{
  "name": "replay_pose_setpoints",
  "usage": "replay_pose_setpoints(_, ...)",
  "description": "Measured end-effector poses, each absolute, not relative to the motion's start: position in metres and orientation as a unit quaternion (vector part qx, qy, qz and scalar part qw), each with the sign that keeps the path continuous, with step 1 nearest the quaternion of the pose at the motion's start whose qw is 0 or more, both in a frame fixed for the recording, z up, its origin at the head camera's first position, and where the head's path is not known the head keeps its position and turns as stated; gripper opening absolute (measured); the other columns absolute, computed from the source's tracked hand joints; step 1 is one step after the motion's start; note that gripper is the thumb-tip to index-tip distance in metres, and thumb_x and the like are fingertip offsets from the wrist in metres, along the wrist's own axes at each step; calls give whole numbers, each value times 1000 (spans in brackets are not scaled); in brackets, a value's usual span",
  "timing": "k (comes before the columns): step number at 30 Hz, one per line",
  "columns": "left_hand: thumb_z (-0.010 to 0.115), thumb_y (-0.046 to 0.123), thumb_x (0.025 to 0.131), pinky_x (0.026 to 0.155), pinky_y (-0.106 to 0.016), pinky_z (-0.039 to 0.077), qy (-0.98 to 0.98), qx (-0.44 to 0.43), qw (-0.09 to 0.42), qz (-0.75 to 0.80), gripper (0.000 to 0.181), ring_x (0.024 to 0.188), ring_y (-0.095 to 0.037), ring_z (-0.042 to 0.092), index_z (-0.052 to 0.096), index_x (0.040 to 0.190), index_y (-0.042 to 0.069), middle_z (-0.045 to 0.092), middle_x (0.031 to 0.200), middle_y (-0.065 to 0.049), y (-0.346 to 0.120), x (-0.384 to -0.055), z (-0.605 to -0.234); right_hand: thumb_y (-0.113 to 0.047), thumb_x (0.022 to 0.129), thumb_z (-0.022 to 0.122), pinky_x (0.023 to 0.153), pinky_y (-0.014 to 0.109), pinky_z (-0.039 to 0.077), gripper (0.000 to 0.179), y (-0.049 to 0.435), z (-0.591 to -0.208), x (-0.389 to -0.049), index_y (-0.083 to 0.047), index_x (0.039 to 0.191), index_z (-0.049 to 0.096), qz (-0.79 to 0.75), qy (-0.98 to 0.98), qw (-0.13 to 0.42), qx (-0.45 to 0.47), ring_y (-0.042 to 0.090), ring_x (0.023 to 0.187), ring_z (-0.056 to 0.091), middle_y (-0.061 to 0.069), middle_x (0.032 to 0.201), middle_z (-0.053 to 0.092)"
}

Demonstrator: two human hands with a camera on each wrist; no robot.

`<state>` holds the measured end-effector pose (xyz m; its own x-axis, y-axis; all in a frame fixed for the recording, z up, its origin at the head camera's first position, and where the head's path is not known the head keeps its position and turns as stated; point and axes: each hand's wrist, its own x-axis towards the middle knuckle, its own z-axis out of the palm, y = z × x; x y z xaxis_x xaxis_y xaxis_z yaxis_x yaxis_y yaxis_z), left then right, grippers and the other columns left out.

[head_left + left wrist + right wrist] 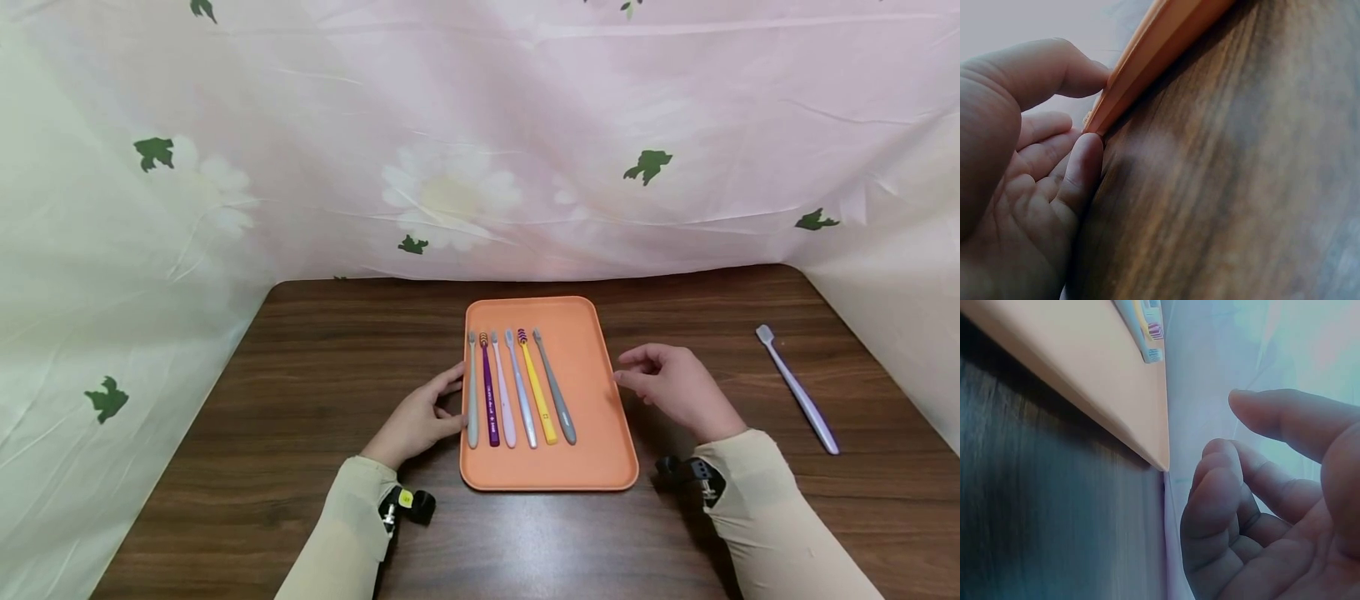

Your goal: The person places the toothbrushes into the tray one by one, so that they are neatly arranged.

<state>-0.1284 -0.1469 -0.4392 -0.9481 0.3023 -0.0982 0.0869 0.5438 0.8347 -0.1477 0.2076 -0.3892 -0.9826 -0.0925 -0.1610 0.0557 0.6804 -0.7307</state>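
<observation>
On the orange tray [592,392], several toothbrushes lie side by side with their heads toward the far end. From the left come a pale grey-green toothbrush [472,400], a purple one [489,392] and a pink one [504,396]. Then follow a light blue toothbrush [522,396], a yellow one [538,392] and a dark grey one [557,392]. My left hand [420,417] rests beside the tray's left edge, thumb and fingertips touching its side wall. My right hand [678,387] hovers just off the right edge, fingers loosely bent, nothing between them and the thumb.
A white and purple toothbrush [798,392] lies on the dark wooden table [337,358], to the right of my right hand. Floral cloth [315,167] hangs behind and at both sides of the table. Each wrist wears a black strap with a camera.
</observation>
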Motion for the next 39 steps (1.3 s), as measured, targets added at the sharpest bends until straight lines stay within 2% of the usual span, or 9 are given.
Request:
replay_pose_setpoints(24, 71, 18, 82, 73, -27, 50, 869, 120, 110, 466, 74, 84, -12, 60, 33, 146, 21, 51, 133, -3, -147, -127, -440, -35, 84, 68, 64, 33, 51, 47, 218, -387, -149, -2, 116, 59, -408, 909, 86, -15, 21, 71, 58, 11, 90, 59)
replay_pose_setpoints(31, 70, 18, 82, 74, -26, 51, 873, 116, 115, 459, 74, 88, -10, 60, 32, 146, 24, 50, 133, -1, -147, -129, -442, -36, 84, 68, 64, 34, 51, 46, 221, -387, -150, -2, 115, 59, -405, 910, 86, -11, 20, 71, 58, 11, 89, 60)
replay_pose_setpoints(39, 67, 8, 81, 75, -26, 51, 871, 121, 112, 463, 76, 94, -10, 58, 32, 146, 24, 49, 135, -1, -148, -130, -442, -37, 84, 67, 63, 33, 51, 48, 224, -385, -151, -2, 116, 59, -405, 910, 86, -15, 20, 71, 58, 10, 89, 60)
